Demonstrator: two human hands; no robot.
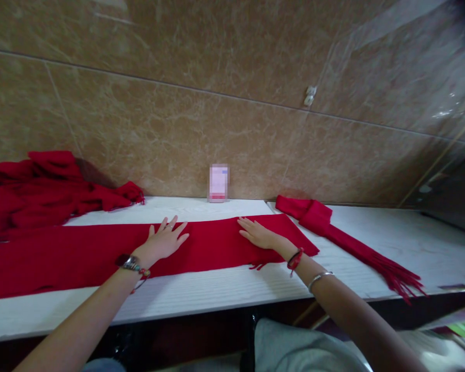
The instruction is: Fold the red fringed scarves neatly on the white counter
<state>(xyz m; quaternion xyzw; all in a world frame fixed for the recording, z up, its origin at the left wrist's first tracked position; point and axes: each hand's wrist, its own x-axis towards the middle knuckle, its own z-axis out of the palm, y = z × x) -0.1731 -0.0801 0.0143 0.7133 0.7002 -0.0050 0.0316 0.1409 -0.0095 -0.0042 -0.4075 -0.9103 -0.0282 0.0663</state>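
Observation:
A long red scarf lies spread out along the white table, its right end folded over, with a bit of fringe showing at the near edge. My left hand rests on the scarf with its fingers spread. Toward the right end, my right hand lies flat on the same cloth, fingers stretched out. Neither hand grips anything. To the right of that hand lies a second red scarf, folded narrow, with a knot-like wrap and a fringed end pointing toward the near right.
A heap of red cloth is piled at the back left against the brown marbled wall. A blurred phone-like object leans upright on the wall. Small white fittings sit on the wall. The table's near edge runs below my forearms.

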